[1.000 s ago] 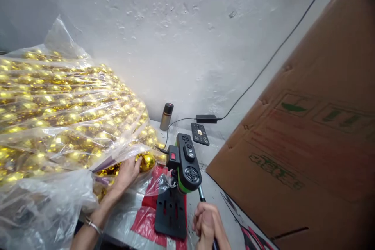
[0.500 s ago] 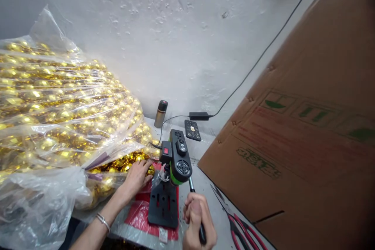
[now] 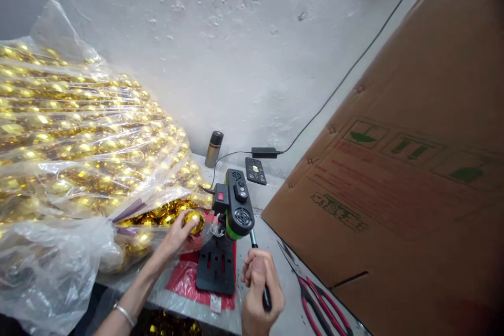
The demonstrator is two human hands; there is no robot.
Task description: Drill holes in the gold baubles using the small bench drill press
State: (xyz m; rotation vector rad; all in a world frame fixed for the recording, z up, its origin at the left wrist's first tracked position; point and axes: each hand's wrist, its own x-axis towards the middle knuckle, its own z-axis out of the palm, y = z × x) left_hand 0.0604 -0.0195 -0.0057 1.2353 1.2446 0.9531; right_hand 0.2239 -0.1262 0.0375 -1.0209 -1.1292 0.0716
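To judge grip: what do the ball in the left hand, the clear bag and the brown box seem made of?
Ball: plastic or glass, unclear; shiny gold with bright reflections.
Bag: glossy plastic film, transparent and creased.
Box: likely cardboard; matte, brown, printed.

left forearm (image 3: 142, 286) slants up from the lower left, wrist (image 3: 160, 257) pretty much straight, with the left hand (image 3: 177, 234) curled into a grip, while the right hand (image 3: 263, 289) sits lower and further right, wrapped up fist-style with its thumb (image 3: 258, 266) pointing forward
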